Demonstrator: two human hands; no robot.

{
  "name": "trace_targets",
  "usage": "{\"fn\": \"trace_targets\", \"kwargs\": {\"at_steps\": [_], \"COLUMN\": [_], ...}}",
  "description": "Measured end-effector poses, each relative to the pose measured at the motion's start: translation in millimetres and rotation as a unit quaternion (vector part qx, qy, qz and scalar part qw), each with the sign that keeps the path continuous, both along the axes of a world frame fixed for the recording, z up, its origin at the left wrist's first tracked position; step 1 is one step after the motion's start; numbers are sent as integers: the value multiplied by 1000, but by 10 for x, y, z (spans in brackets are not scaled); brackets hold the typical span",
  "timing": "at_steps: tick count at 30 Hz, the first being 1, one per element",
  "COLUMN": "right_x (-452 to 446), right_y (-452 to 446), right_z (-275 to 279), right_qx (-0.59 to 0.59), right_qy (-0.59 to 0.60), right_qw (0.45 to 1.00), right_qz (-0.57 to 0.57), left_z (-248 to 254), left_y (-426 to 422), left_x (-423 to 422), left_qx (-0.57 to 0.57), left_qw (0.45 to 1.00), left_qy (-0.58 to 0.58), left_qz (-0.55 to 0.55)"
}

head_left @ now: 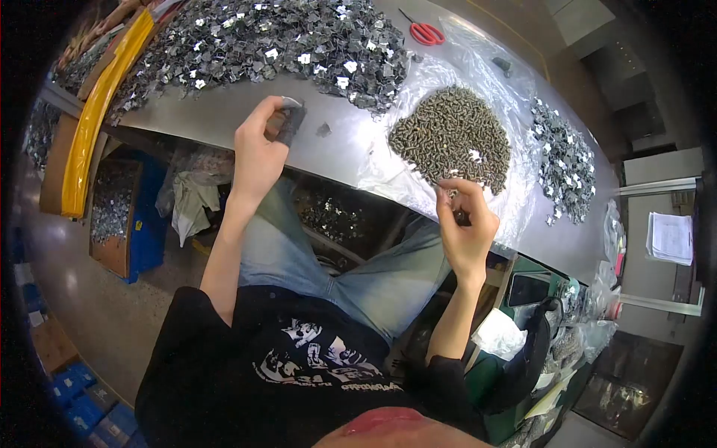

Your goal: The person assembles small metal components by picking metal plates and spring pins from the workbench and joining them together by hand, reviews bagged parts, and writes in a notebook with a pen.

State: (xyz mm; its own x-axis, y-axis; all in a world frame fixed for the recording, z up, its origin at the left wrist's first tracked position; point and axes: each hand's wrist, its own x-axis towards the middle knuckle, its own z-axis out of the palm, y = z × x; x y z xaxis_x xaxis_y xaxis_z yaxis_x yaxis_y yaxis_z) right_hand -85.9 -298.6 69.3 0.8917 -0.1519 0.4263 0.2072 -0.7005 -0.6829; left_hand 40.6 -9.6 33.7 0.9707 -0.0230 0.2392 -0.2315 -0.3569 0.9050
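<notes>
My left hand (261, 145), its fingers bent, holds a small dark metal piece (290, 124) over the front edge of the metal table (343, 153). A large heap of dark and shiny metal clips (276, 45) lies beyond it. My right hand (467, 220) is pinched at the near edge of a pile of small screws (452, 134); whatever is between its fingertips is too small to make out. The screws rest on clear plastic sheeting (381, 168). A smaller pile of metal pieces (564, 164) lies to their right.
Red-handled scissors (426, 33) lie at the far side. Yellow tape (97, 119) covers an edge at the left. Below are a blue bin (149, 216) of metal parts and, at the right, a green cabinet (485, 381) with a phone (529, 289) and plastic bags.
</notes>
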Motion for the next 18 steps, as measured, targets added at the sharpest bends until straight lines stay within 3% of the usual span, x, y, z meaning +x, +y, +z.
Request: {"fn": "trace_targets", "kwargs": {"at_steps": [3,5,7,8,13,18], "right_x": [-79,-118,-138,-156,-159,-210], "right_y": [145,280,409,471,609,601], "right_z": [5,11,-38,-27,-169,-85], "right_qx": [1,4,25,18,11,-48], "right_qy": [-20,-44,-68,-65,-71,-88], "right_qw": [999,997,992,991,988,988], "right_qz": [38,65,104,114,135,117], "left_z": [137,140,107,77,56,27], "left_y": [-160,-232,-323,-345,-476,-396], "left_x": [-306,-631,-847,-913,-1153,-1195], "left_qx": [-203,-240,-289,-229,-308,-274], "left_qw": [970,947,908,922,901,916], "left_qy": [-12,112,149,125,145,108], "left_qz": [-134,-184,-263,-286,-270,-272]}}
